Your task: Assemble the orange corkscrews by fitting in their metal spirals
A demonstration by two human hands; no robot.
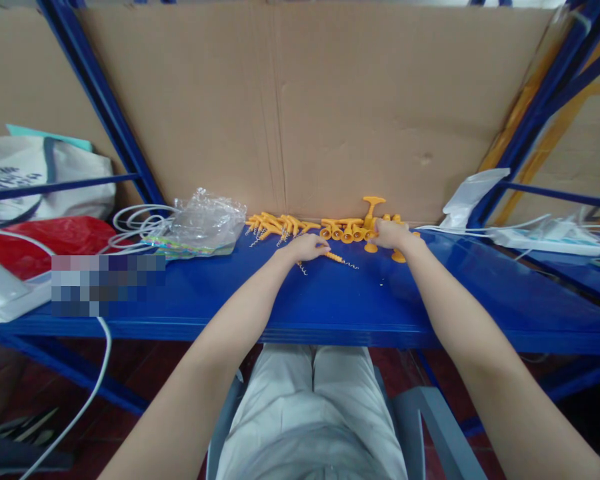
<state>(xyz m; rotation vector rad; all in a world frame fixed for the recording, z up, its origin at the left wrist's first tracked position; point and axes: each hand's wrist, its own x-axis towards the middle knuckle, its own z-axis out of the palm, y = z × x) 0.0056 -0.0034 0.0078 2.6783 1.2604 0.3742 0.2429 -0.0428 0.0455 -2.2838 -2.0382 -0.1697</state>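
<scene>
My left hand [307, 247] is closed around a yellow corkscrew [335, 257], whose metal spiral points right, just above the blue tabletop. Under that hand the spiral of another corkscrew [303, 268] shows on the table. My right hand [393, 235] reaches into a row of yellow hollow sleeves with flared ends [347, 235], its fingers closed at one of them; the fingertips are partly hidden. Just behind that hand stands a yellow piece with a T-shaped top [373, 208]. Several more corkscrews [275, 225] lie in a pile left of the sleeves, spirals toward me.
The blue table [220, 293] ends at a cardboard panel [330, 113] behind. Clear plastic bags [207, 223] and white cables [135, 220] lie at the left, near a red bag [70, 240]. A white power strip [545, 240] is at the right. Blue posts [105, 100] frame the sides.
</scene>
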